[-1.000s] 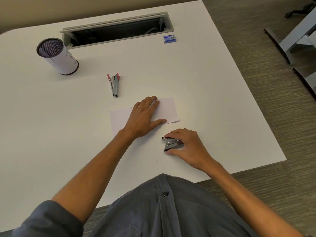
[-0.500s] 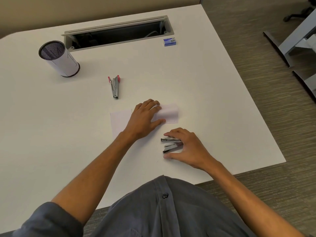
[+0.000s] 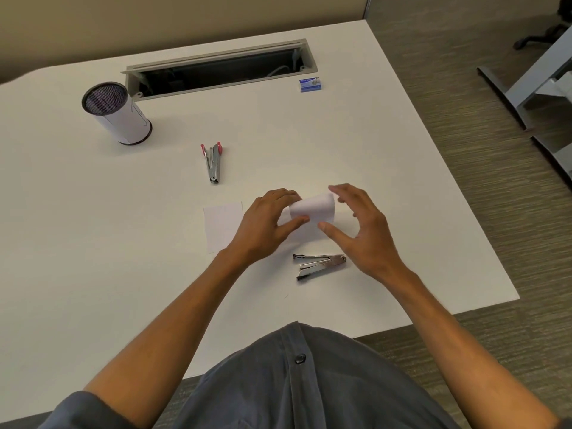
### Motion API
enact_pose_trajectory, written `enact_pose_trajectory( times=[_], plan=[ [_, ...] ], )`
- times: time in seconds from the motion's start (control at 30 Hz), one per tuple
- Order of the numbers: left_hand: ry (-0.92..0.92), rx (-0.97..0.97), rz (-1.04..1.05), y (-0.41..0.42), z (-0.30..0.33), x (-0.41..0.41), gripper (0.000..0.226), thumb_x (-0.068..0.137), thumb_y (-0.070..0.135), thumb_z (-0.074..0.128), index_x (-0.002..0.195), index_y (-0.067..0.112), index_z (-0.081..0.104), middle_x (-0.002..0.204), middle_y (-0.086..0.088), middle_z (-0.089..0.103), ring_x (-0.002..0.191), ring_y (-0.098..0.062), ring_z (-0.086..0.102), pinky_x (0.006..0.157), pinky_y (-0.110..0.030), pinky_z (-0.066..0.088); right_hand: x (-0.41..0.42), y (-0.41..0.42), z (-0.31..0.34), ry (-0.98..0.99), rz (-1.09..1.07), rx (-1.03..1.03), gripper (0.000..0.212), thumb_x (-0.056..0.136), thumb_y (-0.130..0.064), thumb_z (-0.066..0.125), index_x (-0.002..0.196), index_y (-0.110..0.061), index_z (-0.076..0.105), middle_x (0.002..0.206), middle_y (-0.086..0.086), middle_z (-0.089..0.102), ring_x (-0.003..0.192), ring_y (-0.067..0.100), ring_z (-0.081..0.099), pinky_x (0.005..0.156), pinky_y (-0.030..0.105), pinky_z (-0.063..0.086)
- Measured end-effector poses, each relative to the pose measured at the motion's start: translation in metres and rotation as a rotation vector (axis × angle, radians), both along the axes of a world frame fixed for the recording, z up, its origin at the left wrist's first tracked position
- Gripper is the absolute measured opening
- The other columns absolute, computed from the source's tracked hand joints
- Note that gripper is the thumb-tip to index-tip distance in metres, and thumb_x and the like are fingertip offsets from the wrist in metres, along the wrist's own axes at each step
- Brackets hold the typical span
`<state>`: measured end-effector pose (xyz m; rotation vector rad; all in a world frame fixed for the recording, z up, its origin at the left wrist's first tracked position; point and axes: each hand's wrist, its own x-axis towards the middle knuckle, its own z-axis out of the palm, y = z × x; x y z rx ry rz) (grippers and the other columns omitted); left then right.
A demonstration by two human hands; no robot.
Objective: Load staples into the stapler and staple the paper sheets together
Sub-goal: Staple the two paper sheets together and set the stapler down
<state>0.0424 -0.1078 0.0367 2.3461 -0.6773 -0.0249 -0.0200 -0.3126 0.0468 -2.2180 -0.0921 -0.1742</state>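
Stapler (image 3: 320, 265): metal, lying on white surface (image 3: 356, 144), long axis left-right, jaws splayed toward left. Paper sheets (image 3: 312, 209): just beyond stapler, right edge curled up, pinched by left hand (image 3: 267, 224). Right hand (image 3: 360, 226): fingers spread, released, beside curl.

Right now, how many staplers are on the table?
2. A silver stapler lies open near the front edge, below both hands. A red-tipped stapler lies farther back, beyond the paper sheets. None looks hidden.

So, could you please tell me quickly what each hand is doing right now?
Left hand: pinching the lifted paper sheet.
Right hand: open, fingers spread beside the paper, holding nothing.
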Motion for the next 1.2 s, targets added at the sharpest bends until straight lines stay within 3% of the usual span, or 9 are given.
enact_pose_trajectory(
  times=[0.07, 0.17, 0.33, 0.5, 0.63, 0.77, 0.97, 1.03, 1.2],
  plan=[
    [0.042, -0.062, 0.001, -0.002, 0.008, -0.005, 0.036, 0.091, 0.041, 0.063, 0.115, 0.015, 0.064, 0.115, 0.001, 0.068, 0.104, -0.015, 0.058, 0.088, -0.034, 0.049, 0.003, -0.001, 0.006, 0.002, 0.035, 0.020, 0.059, 0.088, -0.034, 0.072, 0.141, -0.025, 0.048, 0.142, -0.008, 0.049, 0.127, 0.006, 0.049, 0.099, 0.018, 0.043],
    [0.128, -0.159, 0.013, -0.002, 0.021, -0.011, 0.034, 0.090, 0.040, 0.067, 0.113, 0.015, 0.066, 0.107, 0.005, 0.070, 0.094, -0.014, 0.061, 0.084, -0.036, 0.051, 0.006, 0.000, 0.017, 0.021, 0.052, 0.098, 0.051, 0.089, -0.031, 0.071, 0.137, -0.026, 0.053, 0.133, -0.011, 0.058, 0.119, 0.000, 0.052, 0.092, 0.008, 0.040],
    [0.244, -0.280, 0.022, 0.000, 0.047, -0.023, 0.025, 0.089, 0.035, 0.071, 0.108, 0.020, 0.069, 0.098, 0.011, 0.071, 0.089, -0.013, 0.063, 0.080, -0.034, 0.053, 0.001, 0.001, 0.035, 0.006, 0.033, 0.196, 0.037, 0.090, -0.025, 0.071, 0.126, -0.030, 0.062, 0.119, -0.017, 0.066, 0.107, 0.008, 0.059, 0.086, 0.023, 0.047],
    [0.395, -0.483, -0.023, 0.004, 0.071, -0.032, 0.021, 0.091, 0.023, 0.069, 0.107, 0.009, 0.069, 0.088, -0.004, 0.075, 0.080, -0.022, 0.072, 0.077, -0.029, 0.056, -0.006, 0.004, 0.055, 0.001, 0.044, 0.287, 0.027, 0.087, -0.034, 0.071, 0.113, -0.035, 0.066, 0.103, -0.024, 0.067, 0.096, 0.008, 0.062, 0.080, 0.023, 0.049],
    [0.507, -0.671, -0.035, 0.007, 0.084, -0.040, 0.017, 0.094, 0.015, 0.063, 0.105, 0.004, 0.068, 0.083, -0.013, 0.076, 0.075, -0.028, 0.074, 0.068, -0.022, 0.050, -0.009, 0.007, 0.070, 0.009, 0.044, 0.425, 0.022, 0.085, -0.029, 0.073, 0.106, -0.031, 0.070, 0.094, -0.011, 0.070, 0.083, 0.009, 0.064, 0.075, 0.033, 0.052],
    [0.574, -0.755, 0.025, 0.010, 0.092, -0.044, 0.014, 0.097, 0.017, 0.059, 0.102, 0.011, 0.071, 0.078, -0.012, 0.076, 0.075, -0.027, 0.074, 0.067, -0.024, 0.051, -0.012, 0.009, 0.079, 0.025, 0.037, 0.504, 0.019, 0.086, -0.020, 0.075, 0.103, -0.027, 0.071, 0.090, 0.009, 0.071, 0.083, 0.029, 0.065, 0.079, 0.049, 0.054],
    [0.574, -0.798, 0.064, 0.012, 0.097, -0.048, 0.015, 0.096, 0.011, 0.060, 0.103, 0.011, 0.073, 0.078, -0.013, 0.076, 0.072, -0.025, 0.074, 0.065, -0.022, 0.053, -0.017, 0.011, 0.086, 0.065, 0.064, 0.565, 0.023, 0.085, -0.020, 0.075, 0.107, -0.024, 0.070, 0.064, 0.006, 0.063, 0.061, 0.011, 0.058, 0.064, 0.020, 0.048],
    [0.550, -0.807, 0.073, 0.012, 0.099, -0.051, 0.015, 0.095, 0.010, 0.061, 0.104, 0.012, 0.073, 0.080, -0.011, 0.077, 0.072, -0.024, 0.074, 0.065, -0.022, 0.053, -0.020, 0.012, 0.088, 0.094, 0.089, 0.594, 0.030, 0.083, -0.023, 0.074, 0.113, -0.024, 0.068, 0.066, 0.011, 0.068, 0.057, 0.012, 0.062, 0.059, 0.020, 0.049],
    [0.523, -0.783, 0.069, 0.010, 0.101, -0.057, 0.017, 0.096, 0.008, 0.058, 0.104, 0.016, 0.071, 0.081, -0.006, 0.078, 0.074, -0.024, 0.076, 0.066, -0.025, 0.057, -0.025, 0.014, 0.088, 0.118, 0.083, 0.626, 0.037, 0.082, -0.007, 0.076, 0.116, -0.017, 0.066, 0.074, 0.005, 0.075, 0.062, 0.020, 0.071, 0.060, 0.022, 0.053]
  ],
)
